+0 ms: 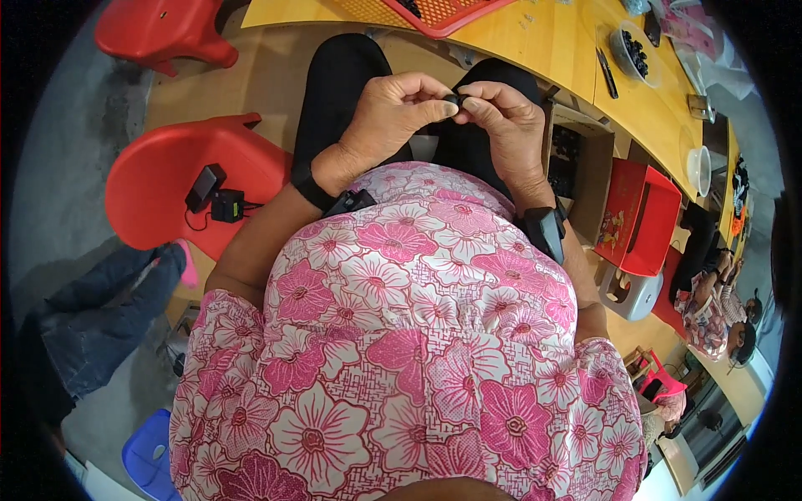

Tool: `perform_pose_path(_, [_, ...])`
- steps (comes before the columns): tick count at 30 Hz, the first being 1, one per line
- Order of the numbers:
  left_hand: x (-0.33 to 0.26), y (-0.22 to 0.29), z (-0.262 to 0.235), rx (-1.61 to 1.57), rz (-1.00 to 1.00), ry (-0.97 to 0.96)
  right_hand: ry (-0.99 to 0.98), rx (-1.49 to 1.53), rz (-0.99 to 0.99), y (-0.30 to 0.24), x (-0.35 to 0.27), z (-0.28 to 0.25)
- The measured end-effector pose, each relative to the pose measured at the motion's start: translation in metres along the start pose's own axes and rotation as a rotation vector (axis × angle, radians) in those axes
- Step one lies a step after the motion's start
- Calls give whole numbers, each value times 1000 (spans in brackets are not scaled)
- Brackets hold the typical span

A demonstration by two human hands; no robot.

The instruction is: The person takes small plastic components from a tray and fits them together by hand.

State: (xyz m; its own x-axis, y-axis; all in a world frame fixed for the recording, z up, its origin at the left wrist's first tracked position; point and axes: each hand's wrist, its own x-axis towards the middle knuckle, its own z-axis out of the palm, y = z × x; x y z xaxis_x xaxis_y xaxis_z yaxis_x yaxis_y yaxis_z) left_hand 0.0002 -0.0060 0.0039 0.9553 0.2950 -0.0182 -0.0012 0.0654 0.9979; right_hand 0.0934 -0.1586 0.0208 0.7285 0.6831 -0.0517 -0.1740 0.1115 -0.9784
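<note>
Over my lap, my left hand and my right hand meet fingertip to fingertip. Between them is a small black piece, mostly covered by fingers and hard to make out against my black trousers. The left thumb and forefinger pinch it from one side, while the right thumb and forefinger close on it from the other. Whether it is one part or two joined parts, I cannot tell. Both wrists wear black bands, and the hands stay just short of the edge of the yellow table.
A red plastic basket sits on the table ahead. Farther right are a clear bowl of black parts and a dark pen-like tool. Beside my right knee stands a cardboard box. Left is a red chair holding black devices.
</note>
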Motion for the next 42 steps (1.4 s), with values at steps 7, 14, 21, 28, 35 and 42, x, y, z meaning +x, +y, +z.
perform_pose_path(7, [0, -3, 3, -143, -34, -6, 72, -57, -161, 9, -4, 10])
perform_pose_path(14, [1, -3, 6, -127, -21, 34, 148, -94, -194, 10, -4, 16])
perform_pose_path(21, [1, -2, 4, 17, -12, 16, 207, -291, -286, 14, -4, 15])
perform_pose_path(28, [0, -2, 5, -116, 26, 17, 33, 345, 207, 4, 3, 3])
perform_pose_path(35, [1, 5, 2, -28, 136, 26, -215, 668, 352, 9, 9, -6])
perform_pose_path(42, [-1, 7, 0, 124, 276, 71, -300, 552, 454, 3, 5, -5])
